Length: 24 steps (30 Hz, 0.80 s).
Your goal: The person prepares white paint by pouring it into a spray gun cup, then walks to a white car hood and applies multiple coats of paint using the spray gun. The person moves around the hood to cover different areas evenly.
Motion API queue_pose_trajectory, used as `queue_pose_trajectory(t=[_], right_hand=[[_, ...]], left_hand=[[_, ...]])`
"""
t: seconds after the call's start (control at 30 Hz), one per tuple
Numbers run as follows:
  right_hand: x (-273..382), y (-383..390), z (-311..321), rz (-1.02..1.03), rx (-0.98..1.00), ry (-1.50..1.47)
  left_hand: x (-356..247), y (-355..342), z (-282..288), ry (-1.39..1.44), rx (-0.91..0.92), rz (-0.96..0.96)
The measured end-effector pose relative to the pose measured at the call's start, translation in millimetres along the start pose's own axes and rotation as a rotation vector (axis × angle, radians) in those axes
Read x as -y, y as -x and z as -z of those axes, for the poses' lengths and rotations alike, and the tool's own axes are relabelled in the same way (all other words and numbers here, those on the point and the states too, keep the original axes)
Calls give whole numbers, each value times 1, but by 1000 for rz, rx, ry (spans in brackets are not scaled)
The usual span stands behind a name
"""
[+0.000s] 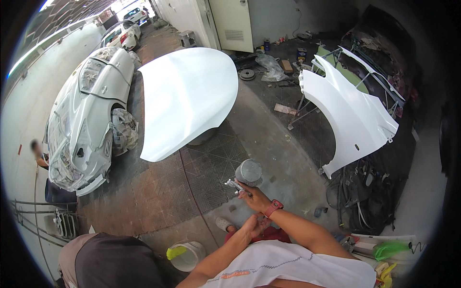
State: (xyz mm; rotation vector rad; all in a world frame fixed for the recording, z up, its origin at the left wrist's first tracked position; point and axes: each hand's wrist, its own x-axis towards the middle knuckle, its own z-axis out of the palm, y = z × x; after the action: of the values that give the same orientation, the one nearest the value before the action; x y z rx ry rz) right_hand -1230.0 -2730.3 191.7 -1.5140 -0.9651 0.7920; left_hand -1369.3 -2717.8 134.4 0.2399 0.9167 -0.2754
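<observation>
My right hand (253, 197), with a red watch at the wrist, is closed on a silver spray gun (236, 186) with a grey cup (248, 169) on top. My left hand (253, 223) is curled low in front of my body, just below the right wrist; what it holds, if anything, I cannot make out. Beyond them a white car bonnet (188, 96) lies raised on a support, and to the right a white fender (345, 120) rests on a metal stand.
A masked white car (89, 120) stands at left, a person (39, 156) behind it. A red hose (192, 197) crosses the floor. A bucket (187, 259) and dark covered item (115, 261) are near me at lower left. Parts and debris (271, 67) lie by the door.
</observation>
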Motion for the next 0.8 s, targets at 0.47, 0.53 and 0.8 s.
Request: queue_pose_trajectory(t=[0.47, 0.53, 0.8], right_hand=[[-2, 11, 25, 3, -5, 62], [-4, 13, 28, 0, 4, 53], [-8, 18, 33, -9, -30, 53]], left_hand=[[16, 3, -44, 56, -51, -196], [18, 0, -49, 67, -71, -222], [24, -8, -45, -11, -146, -241]])
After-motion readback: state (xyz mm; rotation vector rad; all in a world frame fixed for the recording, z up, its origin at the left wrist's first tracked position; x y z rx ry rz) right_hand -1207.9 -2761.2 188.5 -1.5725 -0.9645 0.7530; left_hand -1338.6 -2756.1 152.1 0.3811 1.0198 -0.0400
